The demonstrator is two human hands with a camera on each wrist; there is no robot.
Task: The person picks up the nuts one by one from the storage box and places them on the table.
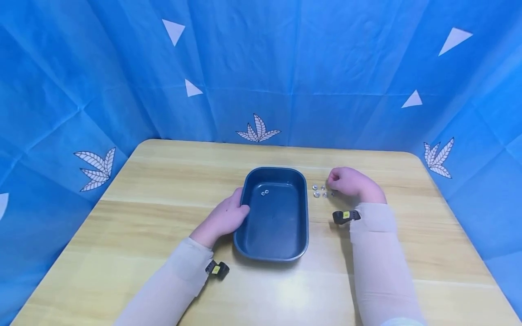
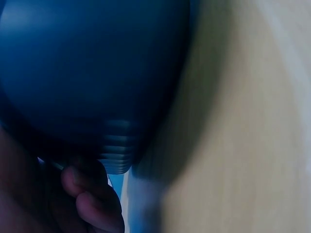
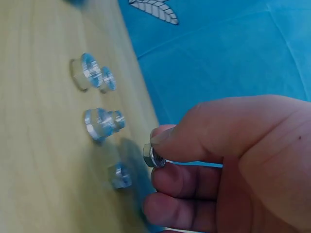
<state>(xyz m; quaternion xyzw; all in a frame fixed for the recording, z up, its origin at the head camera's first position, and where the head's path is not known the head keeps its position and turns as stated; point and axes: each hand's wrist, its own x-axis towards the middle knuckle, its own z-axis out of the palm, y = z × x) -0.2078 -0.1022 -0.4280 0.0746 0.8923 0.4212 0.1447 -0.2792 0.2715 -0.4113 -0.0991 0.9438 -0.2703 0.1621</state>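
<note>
My left hand point(image 1: 228, 215) grips the left side of a dark blue tray point(image 1: 271, 226), thumb over its rim and fingers outside; the left wrist view shows fingertips point(image 2: 97, 208) by its outer wall. Two small nuts point(image 1: 264, 192) lie inside the tray near its far end. To the tray's right, my right hand point(image 1: 352, 183) pinches a flange nut point(image 3: 148, 155) between thumb and fingers, just above the table. Beside that hand, several more silver flange nuts point(image 3: 87, 73) rest on the wood, some with the flange up, one with the flange down point(image 3: 97, 126).
The pale wooden table point(image 1: 163, 194) carries the tray and nuts. Behind it and along both sides hangs a blue cloth point(image 1: 261, 68) printed with leaves and white triangles. A black wrist camera point(image 1: 345, 216) sits on the right forearm, another point(image 1: 218, 270) on the left.
</note>
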